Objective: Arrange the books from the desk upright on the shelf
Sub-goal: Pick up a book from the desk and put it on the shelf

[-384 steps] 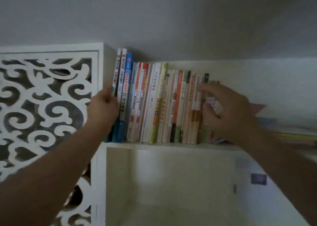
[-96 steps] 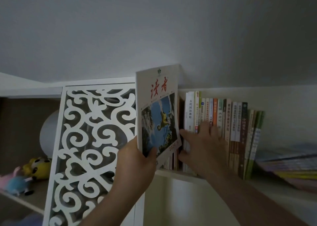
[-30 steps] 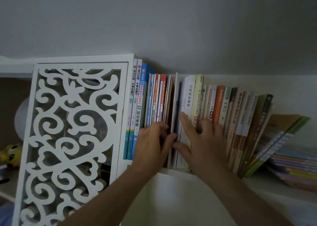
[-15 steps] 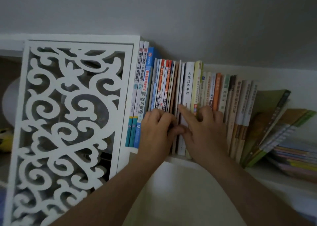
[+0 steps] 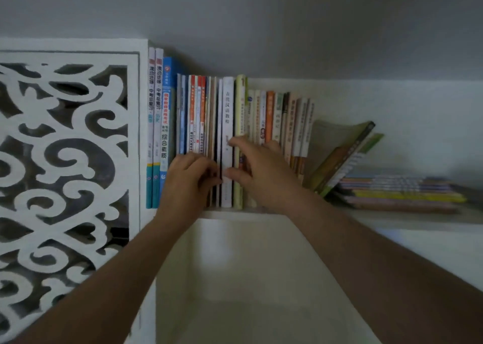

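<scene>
Magazine [image 5: 219, 140] now stands slotted into the row, its thin pale spine just left of the white book [image 5: 228, 134] that serves as landmark; a few seconds ago the left hand held it face-out in front of the row, and a second ago it still poked forward from a dark gap. That gap has closed to a narrow slit, so by the look of it this insertion is all but finished and only a last push flush remains.

The left hand [image 5: 189, 179] lies left of the white book, fingers curled with the tips against the thin spines; whether it pinches one or merely presses cannot be told. The right hand [image 5: 257, 171] sits just right of the white book, fingers spread over the spines, thumb low beside the white book's spine, pushing rather than gripping.

Far left of the white book, the fretwork panel [image 5: 65, 160] forms a hard stop; the tall blue book [image 5: 167, 113] and its neighbours are packed against it, leaving no room that way. Right of the white book the upright run ends, and leaning books [image 5: 342, 158] have tipped further over than half a second ago, resting toward a flat stack [image 5: 400, 192]. Open room lies above that stack and on the shelf [image 5: 405, 219] front edge. Judging from this, the leaners need righting next, and the flat stack blocks a simple sideways shove.
</scene>
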`<action>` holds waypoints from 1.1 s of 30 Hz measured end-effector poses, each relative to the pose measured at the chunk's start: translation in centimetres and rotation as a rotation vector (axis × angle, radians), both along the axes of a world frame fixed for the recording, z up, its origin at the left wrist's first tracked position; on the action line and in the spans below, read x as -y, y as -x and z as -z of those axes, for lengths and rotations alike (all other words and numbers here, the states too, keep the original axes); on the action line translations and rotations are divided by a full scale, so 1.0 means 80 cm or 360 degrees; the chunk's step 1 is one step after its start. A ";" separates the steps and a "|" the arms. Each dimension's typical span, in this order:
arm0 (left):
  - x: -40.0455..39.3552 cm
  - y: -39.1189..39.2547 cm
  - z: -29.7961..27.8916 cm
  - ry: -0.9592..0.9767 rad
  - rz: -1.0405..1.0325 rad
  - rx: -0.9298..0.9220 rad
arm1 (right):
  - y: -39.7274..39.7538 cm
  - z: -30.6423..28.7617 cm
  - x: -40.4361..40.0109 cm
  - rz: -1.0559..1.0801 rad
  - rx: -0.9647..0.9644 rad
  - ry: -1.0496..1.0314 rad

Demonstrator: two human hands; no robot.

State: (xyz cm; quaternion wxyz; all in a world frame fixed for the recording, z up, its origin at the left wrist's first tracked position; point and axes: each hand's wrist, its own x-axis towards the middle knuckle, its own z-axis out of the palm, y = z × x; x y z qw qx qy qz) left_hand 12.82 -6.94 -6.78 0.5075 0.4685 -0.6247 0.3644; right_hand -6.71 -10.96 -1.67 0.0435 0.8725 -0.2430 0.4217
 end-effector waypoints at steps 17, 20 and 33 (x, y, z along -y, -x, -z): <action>-0.044 0.267 0.147 -0.0301 0.0123 -0.0623 | 0.383 0.169 0.065 0.0457 -0.0170 0.0458; -0.033 0.383 0.231 -0.0661 0.0392 -0.0648 | 0.461 0.248 0.053 0.0201 0.0046 0.0233; 0.073 0.736 0.661 -0.2858 0.0665 0.0029 | 0.836 0.777 -0.024 0.1008 -0.0911 -0.2126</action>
